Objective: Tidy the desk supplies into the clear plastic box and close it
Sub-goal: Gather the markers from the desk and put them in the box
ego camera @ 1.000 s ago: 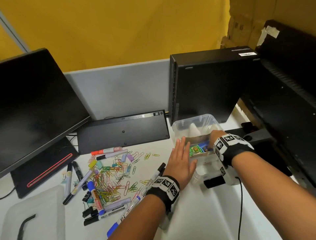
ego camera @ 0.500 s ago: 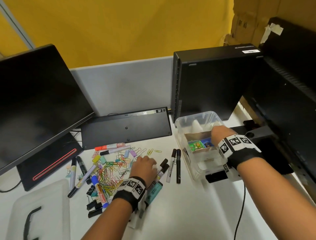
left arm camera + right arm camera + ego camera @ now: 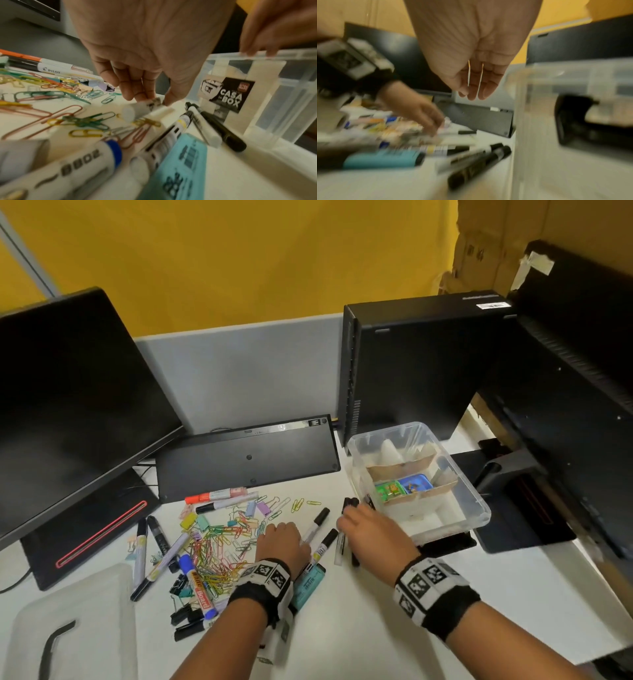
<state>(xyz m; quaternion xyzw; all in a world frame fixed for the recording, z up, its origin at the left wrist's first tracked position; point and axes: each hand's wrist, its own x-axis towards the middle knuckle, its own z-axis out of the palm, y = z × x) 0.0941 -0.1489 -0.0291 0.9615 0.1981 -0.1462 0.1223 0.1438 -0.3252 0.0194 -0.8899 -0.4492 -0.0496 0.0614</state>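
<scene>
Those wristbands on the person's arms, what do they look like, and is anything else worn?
Both forearms are bare, with no sleeves or gloves. Each wrist carries a black band: the left band and the right band bear white squares printed with blocky black-and-white code patterns. A small device hangs under the left band.

The clear plastic box point(image 3: 478, 510) stands open-topped and reachable from above; a computer tower point(image 3: 411, 364) rises just behind it. Markers point(image 3: 320, 520) and paper clips point(image 3: 219, 542) crowd the desk point(image 3: 359, 628) to its left; the near desk edge lies bare.
</scene>
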